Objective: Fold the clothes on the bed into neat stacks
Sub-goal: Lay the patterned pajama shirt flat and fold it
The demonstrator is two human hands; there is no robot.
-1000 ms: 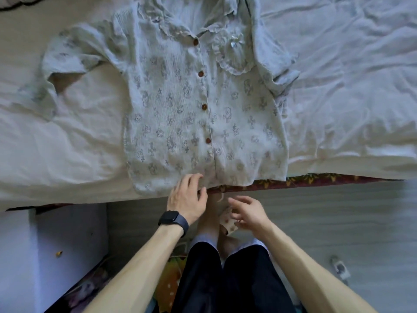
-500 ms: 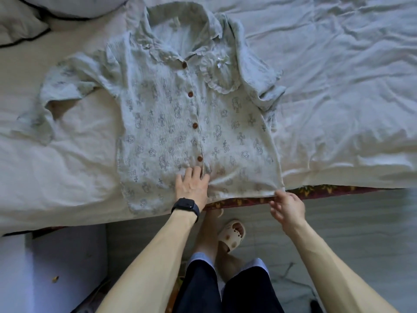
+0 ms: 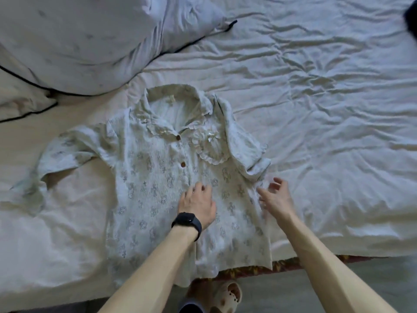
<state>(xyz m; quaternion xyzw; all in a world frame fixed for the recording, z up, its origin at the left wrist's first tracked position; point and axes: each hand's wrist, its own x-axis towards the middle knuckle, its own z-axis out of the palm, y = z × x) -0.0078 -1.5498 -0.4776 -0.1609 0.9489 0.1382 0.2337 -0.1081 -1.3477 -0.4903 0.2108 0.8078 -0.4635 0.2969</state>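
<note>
A pale short-sleeved shirt (image 3: 155,177) with a faint floral print, brown buttons and a ruffled collar lies front-up and spread on the bed (image 3: 316,109). Its hem hangs over the near edge. The shirt's left sleeve stretches out flat; its right sleeve is folded in at the shoulder. My left hand (image 3: 197,203), with a black watch on the wrist, rests flat on the middle of the shirt. My right hand (image 3: 275,197) hovers with loose spread fingers at the shirt's right edge, just below the folded sleeve, holding nothing.
A big white pillow (image 3: 90,41) with dark piping fills the far left of the bed. The wrinkled white sheet stretches to the right. A dark item (image 3: 410,16) peeks in at the top right corner. A slipper (image 3: 225,294) shows on the floor below the bed edge.
My left hand slid from the hem up to the middle of the shirt. My right hand let go of the hem's right corner and rose to the shirt's right side. The view tilted up.
</note>
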